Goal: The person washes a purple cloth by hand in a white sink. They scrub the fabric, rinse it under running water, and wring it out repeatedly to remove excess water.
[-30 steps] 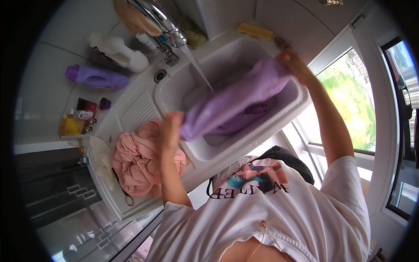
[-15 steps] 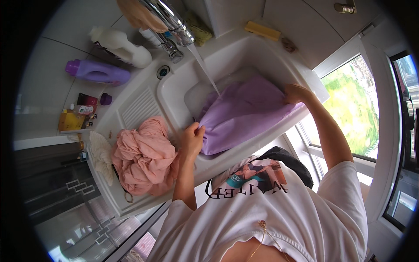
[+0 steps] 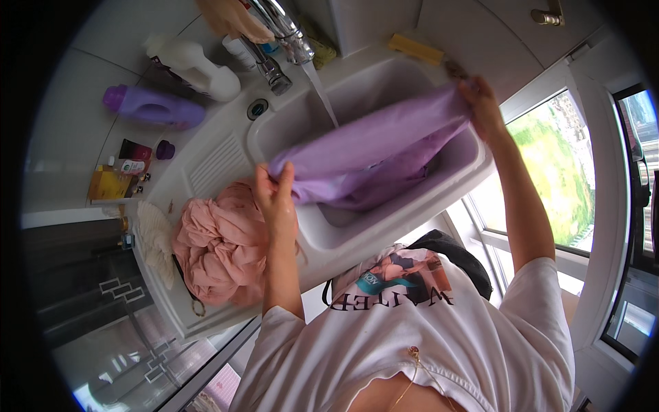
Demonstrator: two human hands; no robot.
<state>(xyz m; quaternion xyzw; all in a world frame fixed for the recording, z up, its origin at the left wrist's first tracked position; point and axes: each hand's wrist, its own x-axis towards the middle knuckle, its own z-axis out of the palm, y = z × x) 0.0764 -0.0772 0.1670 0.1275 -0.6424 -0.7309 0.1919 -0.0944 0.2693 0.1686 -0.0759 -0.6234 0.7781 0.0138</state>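
Note:
A lilac cloth (image 3: 384, 147) is stretched between my two hands over the white sink basin (image 3: 405, 75), its lower folds hanging into it. At the cloth's left end, my left hand (image 3: 276, 196) pinches the edge between thumb and fingers. My right hand (image 3: 484, 110) grips the far right corner, raised near the sink's back rim. Water runs from the chrome faucet (image 3: 295, 48) and falls behind the cloth's upper edge. Just left of my left forearm lies a crumpled pink cloth (image 3: 223, 240) on the sink's side ledge.
A white bottle (image 3: 199, 72) and a purple bottle (image 3: 158, 108) stand on the left beside a ribbed drainboard (image 3: 216, 165). A yellow bar (image 3: 415, 49) rests on the back rim. Small boxes (image 3: 110, 184) sit farther left. An open window (image 3: 549, 165) is at right.
Both hands have lifted the lilac cloth and spread it wider. My left hand moved up and left, my right hand up toward the back rim. More of the basin's near side shows.

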